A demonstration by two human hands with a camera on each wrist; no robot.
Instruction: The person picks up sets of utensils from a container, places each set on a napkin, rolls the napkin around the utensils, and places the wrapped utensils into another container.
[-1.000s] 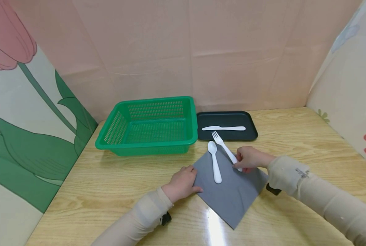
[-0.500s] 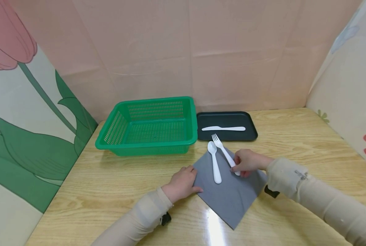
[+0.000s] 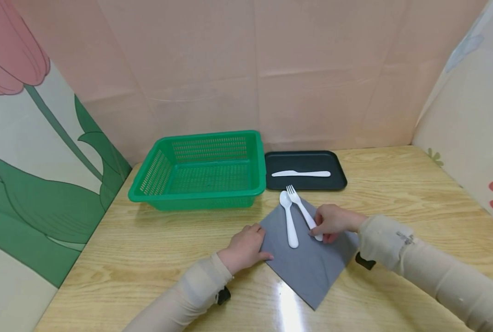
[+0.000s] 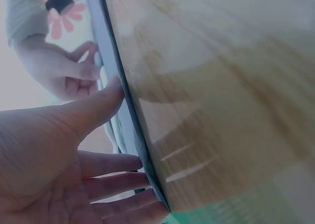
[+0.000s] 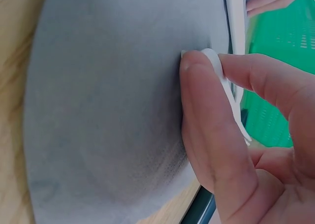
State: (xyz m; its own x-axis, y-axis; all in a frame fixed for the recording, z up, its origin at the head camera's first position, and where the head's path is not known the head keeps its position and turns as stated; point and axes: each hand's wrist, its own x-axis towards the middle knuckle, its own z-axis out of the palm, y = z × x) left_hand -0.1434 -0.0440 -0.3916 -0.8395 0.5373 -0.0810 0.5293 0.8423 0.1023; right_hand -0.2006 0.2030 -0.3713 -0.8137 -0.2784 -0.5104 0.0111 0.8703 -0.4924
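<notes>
Where the left hand [image 3: 245,246] touches the gray napkin [image 3: 313,276] at nine o'clock, its fingers extended, I'd fear too little pressure letting it skid. The white spoon [image 3: 290,223] lies on top, bowl past the edge at eleven o'clock; the white fork [image 3: 304,210] beside it (I can't tell whether their heads touch) could nudge it askew. The right hand [image 3: 334,220], toward one o'clock, pinches the fork's handle; a slack pinch might drop it.
</notes>
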